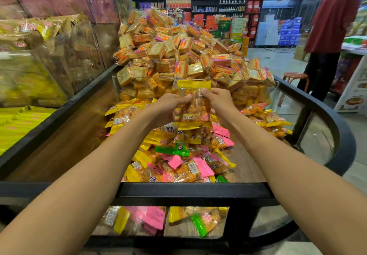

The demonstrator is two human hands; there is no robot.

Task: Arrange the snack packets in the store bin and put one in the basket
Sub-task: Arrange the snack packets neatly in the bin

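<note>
Both my hands hold one clear snack packet (195, 104) with yellow ends, upright above the bin. My left hand (168, 108) pinches its left side and my right hand (216, 104) grips its right side near the top. Below them a loose heap of yellow, pink and green snack packets (178, 155) lies on the wooden floor of the black-framed store bin (190, 190). No basket is in view.
Behind a clear divider (278, 88) rises a tall pile of square cracker packets (178, 52). Clear bins of yellow packets (39, 60) stand at the left. A person in a red shirt (329, 36) stands at the right by a stool (294, 76). More packets show through the bin's front glass.
</note>
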